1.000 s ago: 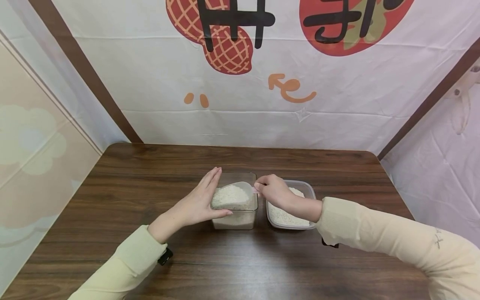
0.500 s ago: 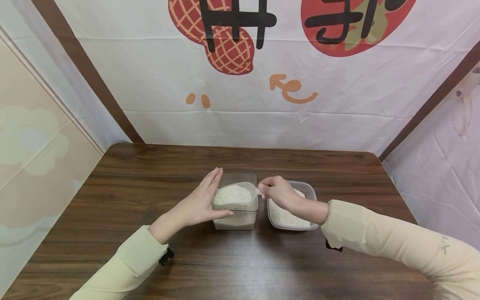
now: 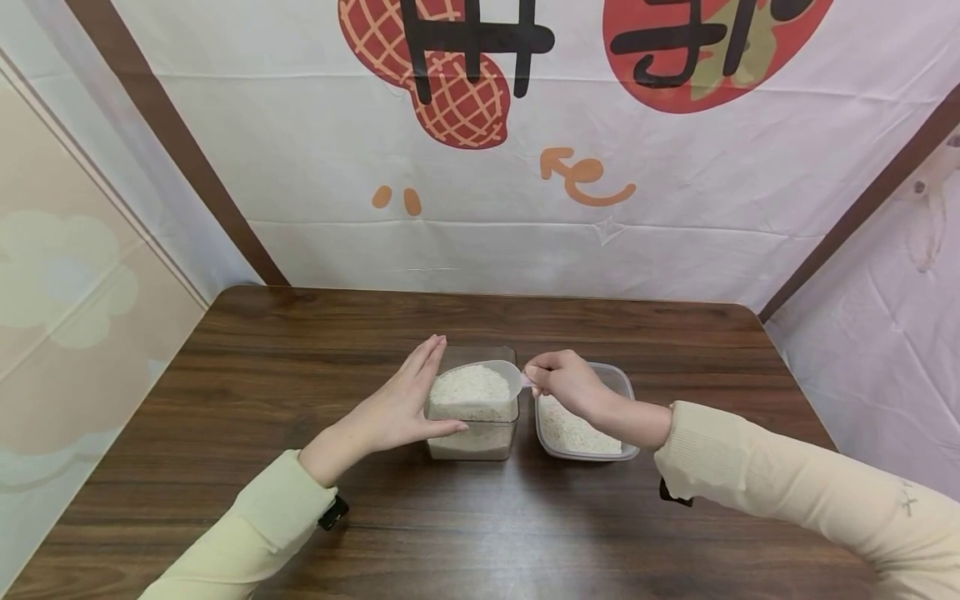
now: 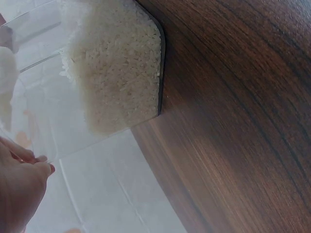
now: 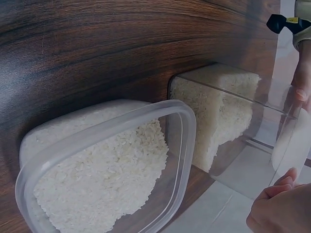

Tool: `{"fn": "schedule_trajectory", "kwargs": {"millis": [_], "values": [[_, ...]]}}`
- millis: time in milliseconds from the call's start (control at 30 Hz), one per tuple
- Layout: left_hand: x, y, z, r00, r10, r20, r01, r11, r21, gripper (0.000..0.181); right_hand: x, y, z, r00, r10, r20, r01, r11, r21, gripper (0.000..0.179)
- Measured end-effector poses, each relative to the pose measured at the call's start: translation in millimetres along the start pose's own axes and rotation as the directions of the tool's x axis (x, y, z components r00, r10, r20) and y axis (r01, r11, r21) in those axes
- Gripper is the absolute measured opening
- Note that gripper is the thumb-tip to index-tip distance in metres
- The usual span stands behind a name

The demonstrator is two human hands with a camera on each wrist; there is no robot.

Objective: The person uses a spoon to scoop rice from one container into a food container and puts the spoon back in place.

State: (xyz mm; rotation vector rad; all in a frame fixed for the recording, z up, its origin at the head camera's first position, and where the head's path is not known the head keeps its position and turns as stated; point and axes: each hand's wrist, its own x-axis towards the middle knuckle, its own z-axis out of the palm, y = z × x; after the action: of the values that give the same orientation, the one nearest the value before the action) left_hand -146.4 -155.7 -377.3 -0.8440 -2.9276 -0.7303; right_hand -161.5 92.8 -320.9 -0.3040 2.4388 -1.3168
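Observation:
My left hand (image 3: 390, 410) holds the left side of a tall clear container (image 3: 471, 448), thumb along the near side and fingers toward the far side. Rice (image 4: 121, 73) fills its lower part. My right hand (image 3: 567, 385) pinches the handle of a pale scoop (image 3: 515, 377). Heaped with rice, the scoop sits at the tall container's mouth; in the right wrist view its white bowl (image 5: 291, 141) shows near the top rim. The right hand is partly above a lower, wide plastic box (image 5: 187, 126) of rice (image 5: 102, 184), right of the tall container.
Both containers stand on a dark wood-grain table (image 3: 337, 533). Behind it hangs a white printed cloth (image 3: 315, 167). Each wrist wears a small black device (image 3: 332, 512) below the sleeve cuff.
My right hand has drawn the loaded scoop slightly to the right, its forearm shifting right too. The left hand and both containers keep their places.

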Motion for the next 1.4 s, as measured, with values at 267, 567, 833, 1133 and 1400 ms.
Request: {"fn": "schedule_trajectory", "kwargs": {"millis": [267,567,833,1133,1400], "values": [[-0.2,0.5,-0.6,1.0,0.008,-0.004,-0.008,1.0,-0.001,0.11,-4.5,-0.2,-7.9,1.0,-0.008,-0.014,0.008,0.999,0.034,0.021],[0.0,0.9,-0.4,1.0,0.01,-0.008,-0.009,1.0,0.002,0.109,-9.4,2.7,-18.3,1.0,0.003,-0.02,-0.002,0.996,0.087,0.02],[0.4,1.5,-0.2,1.0,0.01,-0.012,-0.009,1.0,0.008,0.109,-14.5,8.8,-27.1,0.999,0.007,-0.04,-0.003,0.996,0.085,0.02],[1.0,2.0,0.5,1.0,0.002,-0.007,-0.002,1.0,0.007,0.109,-21.0,13.6,-36.3,0.999,0.01,-0.053,-0.005,0.995,0.098,0.021],[0.8,1.1,1.2,1.0,0.004,-0.009,-0.004,1.0,0.017,0.11,-27.0,23.3,-45.0,0.998,0.009,-0.057,-0.003,0.993,0.116,0.023]]}}
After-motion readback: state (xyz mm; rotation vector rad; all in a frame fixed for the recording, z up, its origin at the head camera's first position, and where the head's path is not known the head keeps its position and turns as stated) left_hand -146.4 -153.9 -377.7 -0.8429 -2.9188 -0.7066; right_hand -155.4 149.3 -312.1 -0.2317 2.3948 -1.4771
